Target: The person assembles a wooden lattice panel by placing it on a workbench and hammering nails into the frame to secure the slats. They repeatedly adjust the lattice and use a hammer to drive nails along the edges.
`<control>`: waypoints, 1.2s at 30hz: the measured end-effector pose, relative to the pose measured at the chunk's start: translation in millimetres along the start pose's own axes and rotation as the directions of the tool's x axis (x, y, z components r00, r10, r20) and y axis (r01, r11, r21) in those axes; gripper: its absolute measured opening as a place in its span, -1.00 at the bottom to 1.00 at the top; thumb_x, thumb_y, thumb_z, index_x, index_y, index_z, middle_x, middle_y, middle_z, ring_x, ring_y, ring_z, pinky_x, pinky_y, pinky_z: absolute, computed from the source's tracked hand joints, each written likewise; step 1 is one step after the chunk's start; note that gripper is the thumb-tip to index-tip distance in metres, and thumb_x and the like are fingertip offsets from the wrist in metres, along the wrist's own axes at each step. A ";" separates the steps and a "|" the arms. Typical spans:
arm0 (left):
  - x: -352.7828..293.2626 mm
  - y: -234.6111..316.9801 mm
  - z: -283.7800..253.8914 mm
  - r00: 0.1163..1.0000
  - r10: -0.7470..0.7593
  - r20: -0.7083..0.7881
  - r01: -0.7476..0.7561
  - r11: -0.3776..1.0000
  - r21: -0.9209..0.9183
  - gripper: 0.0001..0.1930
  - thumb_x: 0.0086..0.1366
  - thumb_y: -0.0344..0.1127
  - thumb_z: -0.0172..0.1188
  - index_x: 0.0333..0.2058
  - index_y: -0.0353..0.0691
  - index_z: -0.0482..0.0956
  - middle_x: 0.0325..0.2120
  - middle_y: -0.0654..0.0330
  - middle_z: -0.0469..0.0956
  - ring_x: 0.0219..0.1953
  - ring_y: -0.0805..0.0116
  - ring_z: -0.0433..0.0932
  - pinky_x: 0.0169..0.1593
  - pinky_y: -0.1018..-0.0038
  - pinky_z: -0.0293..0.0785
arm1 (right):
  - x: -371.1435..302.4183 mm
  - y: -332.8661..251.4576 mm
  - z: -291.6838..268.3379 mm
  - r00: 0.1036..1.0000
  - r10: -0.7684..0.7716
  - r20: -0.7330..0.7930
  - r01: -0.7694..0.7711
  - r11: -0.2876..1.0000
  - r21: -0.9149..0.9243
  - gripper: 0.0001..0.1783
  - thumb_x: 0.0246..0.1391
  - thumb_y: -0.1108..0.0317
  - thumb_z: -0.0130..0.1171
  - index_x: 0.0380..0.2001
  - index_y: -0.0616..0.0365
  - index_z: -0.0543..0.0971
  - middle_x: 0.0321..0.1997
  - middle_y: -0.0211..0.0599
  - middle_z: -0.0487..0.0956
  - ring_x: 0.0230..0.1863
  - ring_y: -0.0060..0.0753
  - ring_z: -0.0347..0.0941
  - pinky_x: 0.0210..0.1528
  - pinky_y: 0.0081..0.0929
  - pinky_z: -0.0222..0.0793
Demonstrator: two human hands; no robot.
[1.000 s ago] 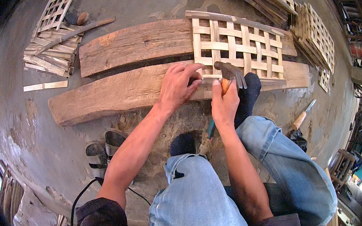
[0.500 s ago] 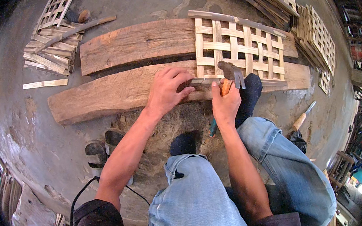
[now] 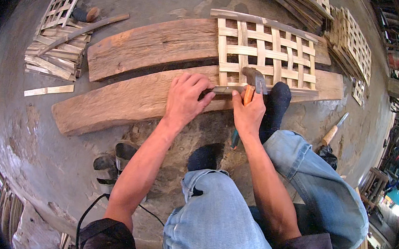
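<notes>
Hammer held upright at the near edge of a woven panel

In the head view, the right hand (image 3: 248, 112) has its grip wrapped around the handle of a claw hammer (image 3: 257, 79), whose head stands over the near edge of a woven panel (image 3: 277, 55). The left hand (image 3: 186, 98) bends its thumb and forefinger in at the left end of the panel's near edge strip (image 3: 225, 89); whether that grip pinches the strip, I cannot tell. The panel lies across the right part of two thick planks, a far plank (image 3: 154, 44) and a near plank (image 3: 118, 108), set on the concrete floor (image 3: 42, 142). A foot in a dark sock (image 3: 277, 106) sits just right of the hammer. Farther right, a wooden-handled blade (image 3: 331, 133) lies on the floor, and beyond it leans a stack of woven panels (image 3: 356, 46). At the far left, a dark stick (image 3: 85, 33) rests on a pile of pale strips (image 3: 52, 65)
</notes>
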State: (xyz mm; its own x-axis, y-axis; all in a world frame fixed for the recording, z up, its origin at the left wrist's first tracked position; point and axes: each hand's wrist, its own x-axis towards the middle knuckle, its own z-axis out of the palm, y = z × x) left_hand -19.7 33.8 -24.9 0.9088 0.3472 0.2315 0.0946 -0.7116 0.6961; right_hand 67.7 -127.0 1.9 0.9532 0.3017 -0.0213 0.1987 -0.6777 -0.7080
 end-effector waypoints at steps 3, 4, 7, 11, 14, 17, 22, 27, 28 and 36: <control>0.7 -0.3 -1.1 1.000 -0.017 0.010 0.017 1.000 -0.001 -0.77 0.04 -0.27 0.40 -0.29 -0.08 0.63 -0.21 0.27 0.62 -0.07 0.17 0.51 0.01 0.24 0.37 | -10.9 -1.3 -10.1 0.999 -0.037 0.034 0.034 0.996 0.086 -0.77 0.24 0.29 0.15 -0.20 0.27 0.49 -0.53 -0.30 0.48 -0.50 -0.35 0.43 -0.37 -0.33 0.39; 0.9 1.1 -1.3 0.999 -0.028 0.019 0.028 1.000 0.003 -0.77 0.04 -0.27 0.40 -0.29 -0.07 0.63 -0.21 0.28 0.62 -0.06 0.17 0.50 0.01 0.24 0.37 | -14.4 -5.8 -17.0 0.996 -0.024 0.090 0.014 0.994 0.109 -0.76 0.29 0.28 0.10 -0.19 0.28 0.50 -0.54 -0.29 0.47 -0.51 -0.33 0.43 -0.38 -0.31 0.38; 1.6 3.8 -1.8 0.999 -0.037 0.028 0.036 0.999 0.017 -0.76 0.03 -0.25 0.40 -0.29 -0.06 0.62 -0.20 0.29 0.62 -0.06 0.18 0.50 0.01 0.23 0.36 | -19.1 -10.4 -30.2 0.985 -0.066 0.158 0.057 0.997 0.061 -0.73 0.38 0.27 -0.02 -0.23 0.30 0.49 -0.59 -0.15 0.43 -0.54 -0.11 0.40 -0.41 -0.18 0.31; 1.4 3.8 -1.9 1.000 -0.015 0.007 0.015 0.999 0.028 -0.76 0.04 -0.24 0.40 -0.29 -0.06 0.61 -0.20 0.30 0.62 -0.06 0.16 0.50 0.01 0.21 0.36 | -10.7 -23.4 -46.7 0.963 -0.162 0.217 0.176 0.983 -0.047 -0.69 0.39 0.25 -0.05 -0.31 0.30 0.46 -0.57 -0.01 0.41 -0.54 0.08 0.37 -0.42 -0.12 0.27; -0.5 0.5 -3.0 1.000 -0.002 -0.006 0.002 1.000 0.026 -0.77 0.05 -0.23 0.38 -0.30 -0.07 0.61 -0.19 0.30 0.62 -0.06 0.16 0.49 0.01 0.20 0.37 | -4.8 -45.0 -50.3 0.952 -0.186 0.242 0.205 0.977 -0.054 -0.68 0.39 0.24 -0.04 -0.36 0.30 0.44 -0.55 0.05 0.41 -0.52 0.17 0.36 -0.42 -0.10 0.26; -0.4 2.7 -1.8 1.000 0.009 -0.005 -0.009 1.000 0.023 -0.76 0.05 -0.25 0.38 -0.28 -0.06 0.58 -0.21 0.32 0.59 -0.07 0.19 0.48 0.02 0.21 0.36 | -11.0 -51.4 -47.9 0.957 -0.226 0.184 0.245 0.965 -0.089 -0.68 0.38 0.24 -0.03 -0.38 0.29 0.42 -0.56 0.07 0.40 -0.51 0.21 0.35 -0.41 -0.09 0.26; -0.4 1.3 -2.9 1.000 0.016 0.005 -0.016 0.999 0.045 -0.76 0.06 -0.25 0.37 -0.28 -0.07 0.57 -0.22 0.32 0.58 -0.07 0.20 0.48 0.02 0.23 0.37 | -13.3 -45.0 -46.8 0.942 -0.142 0.303 0.197 0.967 -0.160 -0.70 0.38 0.27 -0.04 -0.36 0.29 0.44 -0.54 0.06 0.44 -0.49 0.23 0.38 -0.38 -0.06 0.29; -2.0 0.8 -1.0 1.000 0.018 -0.003 -0.018 0.999 0.033 -0.78 0.07 -0.25 0.36 -0.29 -0.08 0.58 -0.22 0.30 0.58 -0.09 0.20 0.48 0.02 0.23 0.37 | -17.5 -48.3 -46.0 0.940 -0.320 0.120 0.336 0.930 -0.150 -0.75 0.36 0.30 -0.05 -0.23 0.29 0.49 -0.41 0.16 0.53 -0.35 0.31 0.48 -0.30 0.03 0.35; 0.0 1.7 -0.2 1.000 0.025 -0.003 -0.024 0.999 0.030 -0.78 0.07 -0.24 0.36 -0.30 -0.08 0.58 -0.21 0.30 0.59 -0.09 0.19 0.49 0.01 0.23 0.37 | -17.0 -36.2 -43.7 0.938 -0.268 0.221 0.308 0.935 -0.176 -0.73 0.37 0.28 -0.05 -0.29 0.29 0.46 -0.47 0.13 0.50 -0.39 0.30 0.45 -0.33 0.00 0.33; -0.5 2.1 -1.4 1.000 0.020 -0.006 -0.020 1.000 0.021 -0.79 0.08 -0.22 0.37 -0.33 -0.10 0.59 -0.19 0.27 0.60 -0.10 0.14 0.49 0.00 0.20 0.38 | -10.1 -59.8 -50.8 0.924 -0.314 0.218 0.349 0.926 -0.146 -0.76 0.36 0.26 -0.04 -0.18 0.22 0.50 -0.38 0.15 0.53 -0.40 0.32 0.47 -0.34 0.04 0.37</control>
State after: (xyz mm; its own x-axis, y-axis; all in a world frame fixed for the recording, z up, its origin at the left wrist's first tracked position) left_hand -20.5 33.0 -22.6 0.9078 0.3369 0.2497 0.0850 -0.7309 0.6771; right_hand 57.8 -123.6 80.3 0.7689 0.6375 0.0489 0.5497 -0.6201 -0.5598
